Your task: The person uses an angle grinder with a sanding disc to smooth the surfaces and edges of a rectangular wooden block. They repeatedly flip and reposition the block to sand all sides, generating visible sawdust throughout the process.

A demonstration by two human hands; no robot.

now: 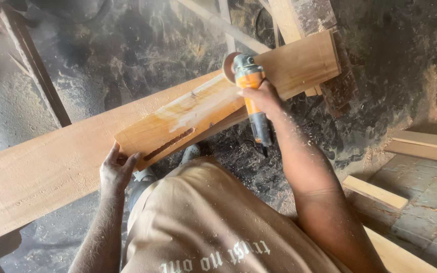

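My right hand (264, 98) grips an orange and grey angle grinder (251, 88) whose sanding disc (228, 66) rests against the upper face of a light wooden board (188, 114) with a long slot (169, 144) cut near its close end. Fine dust drifts over the board beside the disc. My left hand (116, 169) steadies the board's near corner. The slotted board lies across a longer, wider plank (41, 172).
Sawdust covers the dark ground. Wooden battens (289, 20) lean at the top. Offcuts (421, 144) and a short strip (375, 192) lie on the paved floor at right. A dark post (36, 65) runs down the left. My tan shirt fills the lower middle.
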